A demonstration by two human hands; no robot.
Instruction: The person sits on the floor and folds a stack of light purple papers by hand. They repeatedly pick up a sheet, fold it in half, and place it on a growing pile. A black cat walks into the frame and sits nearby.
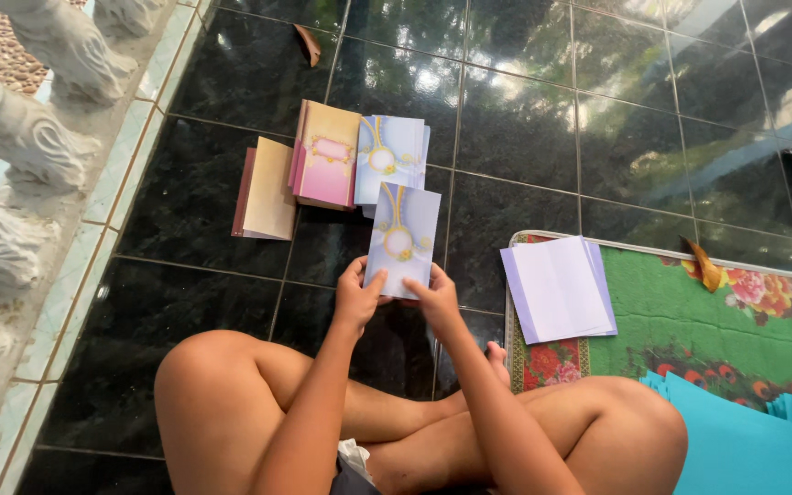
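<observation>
A person sits cross-legged on a dark glossy tiled floor, both hands raised in front of the knees. The left hand and the right hand together pinch the near edge of a blue card with a gold ornament, fingers closed on it from either side, so the card stands just above the floor between the hands and tilts away. Just beyond it, on the floor, lies a small stack of like blue cards, its near edge behind the held one. Left of that stack sits a pink pile, and further left, a cream pile with a dark red side. To the right, well apart from the hands, a stack of pale lilac sheets rests on the left end of a green flowered mat. A bright blue cloth lies near the right knee. A white carved railing runs along the left side.
</observation>
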